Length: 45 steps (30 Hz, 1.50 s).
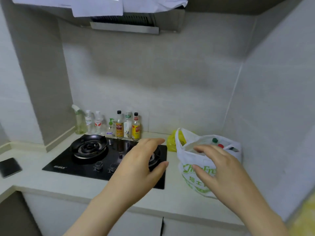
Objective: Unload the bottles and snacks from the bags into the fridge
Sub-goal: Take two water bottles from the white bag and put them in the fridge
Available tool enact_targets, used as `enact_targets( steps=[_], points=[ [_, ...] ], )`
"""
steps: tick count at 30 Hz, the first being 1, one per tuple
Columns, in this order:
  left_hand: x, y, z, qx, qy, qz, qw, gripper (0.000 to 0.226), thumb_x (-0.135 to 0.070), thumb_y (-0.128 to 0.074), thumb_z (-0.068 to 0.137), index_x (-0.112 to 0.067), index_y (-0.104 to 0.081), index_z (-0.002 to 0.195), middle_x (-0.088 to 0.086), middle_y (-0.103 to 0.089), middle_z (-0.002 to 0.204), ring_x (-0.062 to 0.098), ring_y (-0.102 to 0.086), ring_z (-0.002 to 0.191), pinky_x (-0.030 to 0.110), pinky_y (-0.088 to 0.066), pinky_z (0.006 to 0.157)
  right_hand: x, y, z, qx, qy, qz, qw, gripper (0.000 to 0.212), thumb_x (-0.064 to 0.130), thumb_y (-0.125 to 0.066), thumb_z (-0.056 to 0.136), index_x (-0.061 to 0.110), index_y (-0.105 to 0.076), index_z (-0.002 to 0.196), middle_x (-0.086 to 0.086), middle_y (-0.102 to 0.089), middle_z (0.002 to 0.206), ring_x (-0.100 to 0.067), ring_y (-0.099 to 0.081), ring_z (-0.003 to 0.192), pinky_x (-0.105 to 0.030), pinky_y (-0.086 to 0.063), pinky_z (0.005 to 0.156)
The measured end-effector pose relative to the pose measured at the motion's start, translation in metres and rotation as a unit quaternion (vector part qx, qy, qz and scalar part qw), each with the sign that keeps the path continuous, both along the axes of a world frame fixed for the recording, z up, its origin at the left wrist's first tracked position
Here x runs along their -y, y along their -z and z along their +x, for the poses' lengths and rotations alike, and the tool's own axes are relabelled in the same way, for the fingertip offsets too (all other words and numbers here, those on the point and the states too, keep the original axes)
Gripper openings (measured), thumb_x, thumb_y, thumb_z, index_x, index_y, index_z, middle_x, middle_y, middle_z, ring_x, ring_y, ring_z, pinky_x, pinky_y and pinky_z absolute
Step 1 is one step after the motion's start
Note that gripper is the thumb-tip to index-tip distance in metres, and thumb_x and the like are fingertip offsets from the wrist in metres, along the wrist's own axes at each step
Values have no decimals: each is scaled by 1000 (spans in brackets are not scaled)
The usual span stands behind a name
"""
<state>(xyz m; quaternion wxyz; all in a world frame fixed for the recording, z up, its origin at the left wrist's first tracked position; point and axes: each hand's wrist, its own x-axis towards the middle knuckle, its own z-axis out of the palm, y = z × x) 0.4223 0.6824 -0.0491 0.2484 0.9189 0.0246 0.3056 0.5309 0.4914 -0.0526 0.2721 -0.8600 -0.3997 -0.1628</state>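
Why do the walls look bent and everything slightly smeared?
Head view: the wide-angle lens bows the wall; motion blur softens the left hand, right hand and white bag; the yellow patch at bottom right is too blurred to identify.

Black gas hob under range hood

A: Where are the hands?
B: The left hand hovers, fingers spread, over the black glass gas hob. The right hand, fingers loose, is at the front of the white plastic bag with green print.
A: Inside it?
B: A green-capped bottle and a red-capped bottle. A crumpled yellow plastic bag sits just behind, on the pale counter.
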Motion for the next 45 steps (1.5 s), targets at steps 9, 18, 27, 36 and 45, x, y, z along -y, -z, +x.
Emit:
enact_targets(
  steps=[9,18,27,36,45],
  points=[
    [37,13,112,-3,31,-17,999,49,-35,-61,88,-33,-45,134,-24,-47,125,-11,-38,117,-5,-25,90,49,16,105,-33,61,13,997,36,29,-70,83,28,-61,118,21,-58,110,-6,-56,108,-21,-40,87],
    [42,39,193,-33,46,-34,998,48,-36,-62,86,-36,-47,131,-25,-49,125,-11,-41,117,0,-29,92,61,42,177,-83,89,2,993,37,29,-68,84,30,-60,120,20,-59,115,1,-56,105,-17,-40,87],
    [16,63,275,-52,84,-64,993,48,-37,-62,86,-34,-47,132,-24,-49,127,-9,-45,116,12,-36,100,39,64,244,-115,138,-9,984,32,30,-66,85,31,-61,117,24,-57,108,-2,-54,111,-20,-41,89],
    [-20,84,366,-73,141,-96,983,47,-34,-63,86,-30,-48,131,-20,-50,122,-4,-47,115,15,-37,99,6,82,310,-178,198,-25,964,38,35,-62,87,34,-54,125,22,-55,119,-2,-50,112,-25,-40,98],
    [-22,129,425,-134,184,-125,966,49,-30,-64,86,-29,-47,132,-16,-51,125,-5,-48,115,12,-36,99,1,116,344,-199,265,-57,942,34,26,-65,87,29,-57,120,16,-56,111,-5,-50,110,-12,-28,85]
  ],
)
